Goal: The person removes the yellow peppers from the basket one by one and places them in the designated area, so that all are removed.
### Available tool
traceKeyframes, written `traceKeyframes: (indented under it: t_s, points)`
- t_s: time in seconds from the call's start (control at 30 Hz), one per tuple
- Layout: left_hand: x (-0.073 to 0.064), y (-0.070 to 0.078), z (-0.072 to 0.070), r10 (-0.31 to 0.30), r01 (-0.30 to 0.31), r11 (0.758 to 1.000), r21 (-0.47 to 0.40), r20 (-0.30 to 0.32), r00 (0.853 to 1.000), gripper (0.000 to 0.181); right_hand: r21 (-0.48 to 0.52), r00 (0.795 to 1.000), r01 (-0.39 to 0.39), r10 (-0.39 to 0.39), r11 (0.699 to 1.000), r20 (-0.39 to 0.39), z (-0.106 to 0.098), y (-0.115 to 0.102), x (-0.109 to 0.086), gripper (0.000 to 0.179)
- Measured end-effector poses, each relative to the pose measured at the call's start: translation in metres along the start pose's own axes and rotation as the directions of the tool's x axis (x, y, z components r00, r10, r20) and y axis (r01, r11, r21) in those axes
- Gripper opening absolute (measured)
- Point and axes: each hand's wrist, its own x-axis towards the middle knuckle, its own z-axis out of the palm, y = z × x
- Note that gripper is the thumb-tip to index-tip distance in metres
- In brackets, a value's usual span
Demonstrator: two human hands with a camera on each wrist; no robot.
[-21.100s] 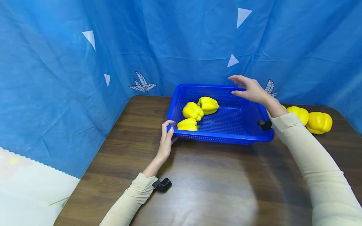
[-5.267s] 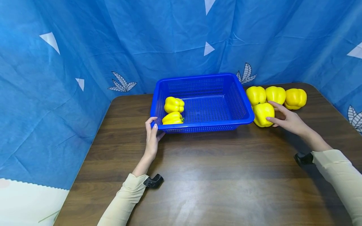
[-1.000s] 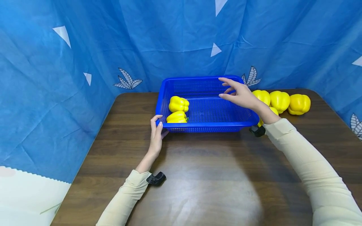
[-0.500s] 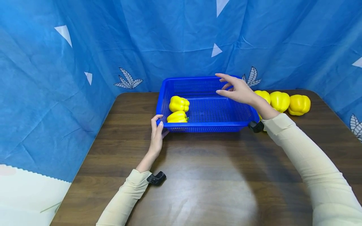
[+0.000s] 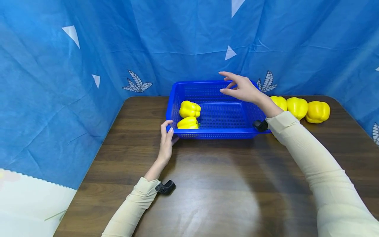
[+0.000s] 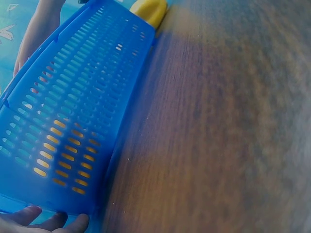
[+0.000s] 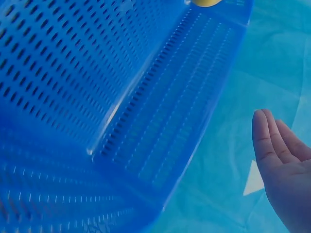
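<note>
My left hand (image 5: 166, 144) grips the near left corner of a blue plastic basket (image 5: 219, 131), fingers curled at its rim. Two yellow bell peppers lie inside by the left end: one bell pepper (image 5: 189, 109) farther back, the other bell pepper (image 5: 188, 123) against the near wall. Above the basket's back right part hovers my right hand (image 5: 243, 88), holding nothing, thumb and fingers apart. The right wrist view shows the fingers (image 7: 265, 133) of that hand outside the basket's rim. In the left wrist view, yellow shows through the slots of the basket wall (image 6: 82, 97).
To the right of the basket stand more yellow bell peppers in a row, such as the outermost bell pepper (image 5: 318, 112); my right forearm partly covers this group. The wooden table (image 5: 207, 184) ends at a blue curtain (image 5: 183, 29) behind and to the left.
Three peppers were in the basket at first, two now. About five seconds ago my right hand held a pepper right of the basket; since then it rose over the basket, drifting left and back. Left hand stays.
</note>
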Motion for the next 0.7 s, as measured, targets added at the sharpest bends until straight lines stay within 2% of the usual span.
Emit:
traceKeyframes:
  t_s: [0.23,0.43,0.7]
  points:
    - [-0.001,0.001,-0.001,-0.008,0.009,0.999,0.038,-0.011,1.0,0.04,0.017,1.0,0.002,-0.002,1.0,0.019,0.013,0.0,0.02,0.064]
    - [-0.001,0.0,0.001,-0.006,0.006,1.0,0.024,-0.012,1.0,0.04,0.025,0.999,0.017,-0.017,1.0,0.03,0.02,0.001,0.03,0.064]
    - [0.0,0.0,0.001,-0.015,0.015,0.999,0.035,-0.012,1.0,0.04,-0.01,0.992,0.029,-0.028,1.0,0.121,0.037,0.004,0.043,0.063]
